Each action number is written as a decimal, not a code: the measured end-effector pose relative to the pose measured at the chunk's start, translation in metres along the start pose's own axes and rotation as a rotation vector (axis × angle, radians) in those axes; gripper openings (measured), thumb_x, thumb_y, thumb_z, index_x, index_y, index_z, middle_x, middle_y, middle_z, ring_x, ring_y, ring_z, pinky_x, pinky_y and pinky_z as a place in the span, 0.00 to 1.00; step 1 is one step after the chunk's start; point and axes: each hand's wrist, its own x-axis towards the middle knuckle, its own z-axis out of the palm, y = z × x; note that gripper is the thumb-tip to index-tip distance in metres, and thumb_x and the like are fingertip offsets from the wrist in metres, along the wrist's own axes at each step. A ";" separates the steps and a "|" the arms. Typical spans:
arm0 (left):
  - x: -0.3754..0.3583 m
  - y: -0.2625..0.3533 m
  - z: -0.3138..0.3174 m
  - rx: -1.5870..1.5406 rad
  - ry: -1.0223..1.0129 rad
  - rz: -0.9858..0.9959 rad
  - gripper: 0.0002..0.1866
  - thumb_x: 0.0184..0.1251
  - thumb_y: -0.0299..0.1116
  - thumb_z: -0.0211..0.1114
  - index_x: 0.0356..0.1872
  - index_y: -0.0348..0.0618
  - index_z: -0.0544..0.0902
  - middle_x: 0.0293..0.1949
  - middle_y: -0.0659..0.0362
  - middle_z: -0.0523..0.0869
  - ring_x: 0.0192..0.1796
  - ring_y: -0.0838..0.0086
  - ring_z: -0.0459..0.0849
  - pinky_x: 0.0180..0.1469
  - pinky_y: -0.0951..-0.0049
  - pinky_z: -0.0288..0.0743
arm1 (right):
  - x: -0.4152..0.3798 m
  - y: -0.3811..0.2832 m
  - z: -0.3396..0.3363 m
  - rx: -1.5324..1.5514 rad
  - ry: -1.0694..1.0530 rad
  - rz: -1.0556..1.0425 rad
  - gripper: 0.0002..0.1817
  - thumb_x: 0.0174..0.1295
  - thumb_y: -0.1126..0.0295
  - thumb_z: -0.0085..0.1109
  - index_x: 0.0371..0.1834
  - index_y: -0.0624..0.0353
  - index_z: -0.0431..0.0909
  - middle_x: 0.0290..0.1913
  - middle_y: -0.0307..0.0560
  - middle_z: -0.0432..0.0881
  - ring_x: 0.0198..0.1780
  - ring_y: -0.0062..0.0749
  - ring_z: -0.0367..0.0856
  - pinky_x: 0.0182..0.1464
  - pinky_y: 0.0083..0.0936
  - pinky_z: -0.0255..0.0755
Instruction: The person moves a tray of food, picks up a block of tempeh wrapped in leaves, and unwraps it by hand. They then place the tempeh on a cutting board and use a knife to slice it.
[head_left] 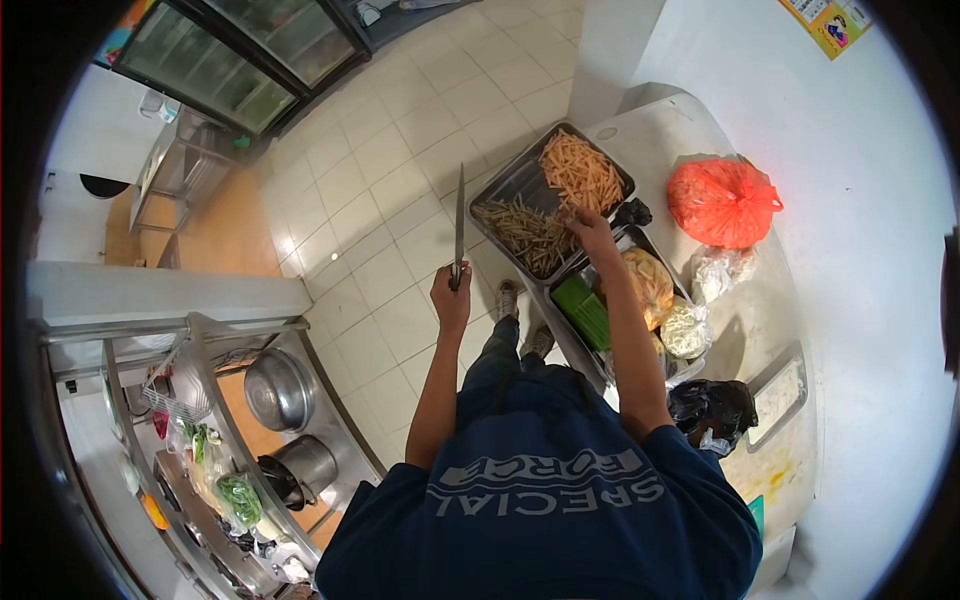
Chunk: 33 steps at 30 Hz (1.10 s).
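My left hand [451, 293] grips a long knife [460, 215] by its handle, the blade pointing forward above the tiled floor. My right hand [588, 228] reaches into a dark metal tray [512, 182], its fingers bent and touching the cut food. Orange strips [582, 172], like cut carrots, are heaped at the tray's far right. Thin green-brown pieces [522, 236], like cut beans, lie in its nearer part. Whatever the right fingertips pinch is too small to tell. Beside the right forearm, a second tray holds a green block [582, 308] and bagged food [648, 288].
A red plastic bag [722, 203] and a black bag [712, 412] sit on the white table [765, 320] along the wall. Left of me, a metal shelf holds a steel bowl [278, 390] and a pot [305, 468]. Glass-door fridges [215, 70] stand at the far left.
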 end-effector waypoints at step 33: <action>0.127 -0.015 0.010 -0.132 -0.381 -0.246 0.16 0.62 0.37 0.72 0.44 0.40 0.78 0.29 0.60 0.83 0.22 0.79 0.77 0.22 0.75 0.75 | -0.008 -0.019 0.111 -1.403 -0.064 0.000 0.49 0.46 0.62 0.76 0.74 0.37 0.62 0.72 0.55 0.60 0.71 0.66 0.60 0.59 0.65 0.72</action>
